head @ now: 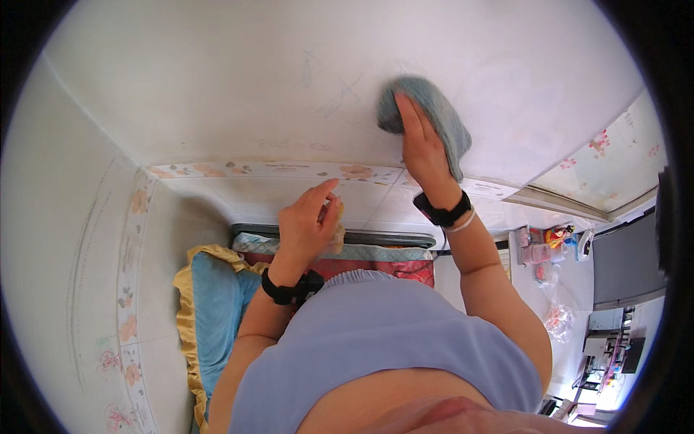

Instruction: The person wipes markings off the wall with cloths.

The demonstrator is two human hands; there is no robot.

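My right hand (425, 146) presses a grey-green cloth (450, 127) flat against the white wall (227, 92), its fingers stretched over the fabric. Left of the cloth, faint bluish scribbles (341, 97) mark the wall, with fainter marks (295, 145) lower down. My left hand (306, 225) hangs lower, in front of the tiles, with its fingers curled around a crumpled yellowish thing (337, 238). Most of that thing is hidden behind the fingers, so I cannot tell what it is. Both wrists wear black bands.
A flowered tile border (293, 170) crosses the wall. Below lie a dark rail (390, 238), red patterned fabric (412, 271) and a blue cushion (217, 304) with yellow ruffles. More scribbles (111, 359) are on the left wall. At right are a flowered panel (612, 146) and plastic containers (537, 253).
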